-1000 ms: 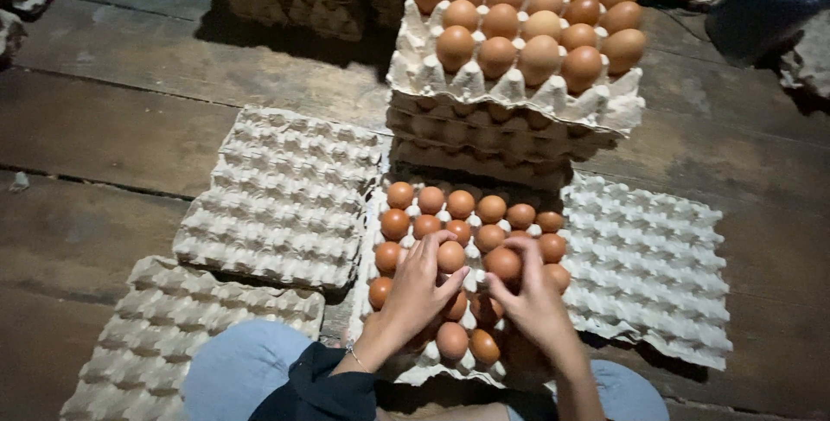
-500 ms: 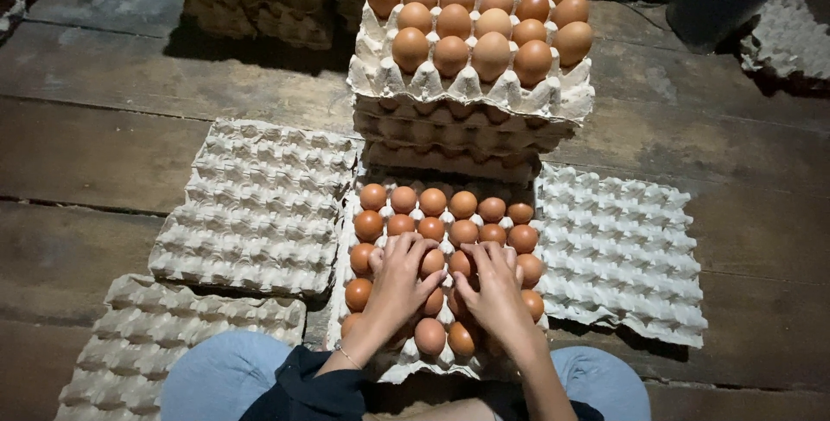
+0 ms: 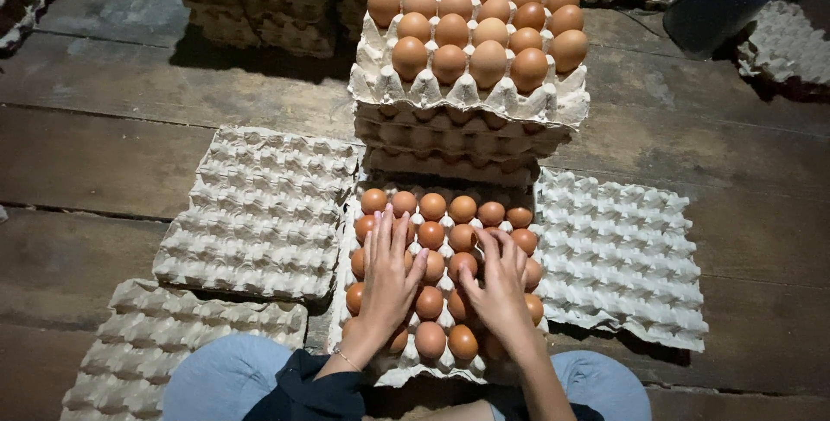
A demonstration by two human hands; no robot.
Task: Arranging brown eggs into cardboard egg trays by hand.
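Both the left hand (image 3: 391,281) and right hand (image 3: 500,287) lie open, fingers spread, on brown eggs (image 3: 430,302) in the near egg tray (image 3: 403,373), below the tray stack (image 3: 467,131).

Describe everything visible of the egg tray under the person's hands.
The egg tray is grey moulded pulp, dimpled into cups, lying flat on the wooden floor between the person's knees. Brown eggs fill it upright in rows. The left hand and right hand rest flat on the eggs. Its far edge meets a stack of filled trays; empty trays flank it.
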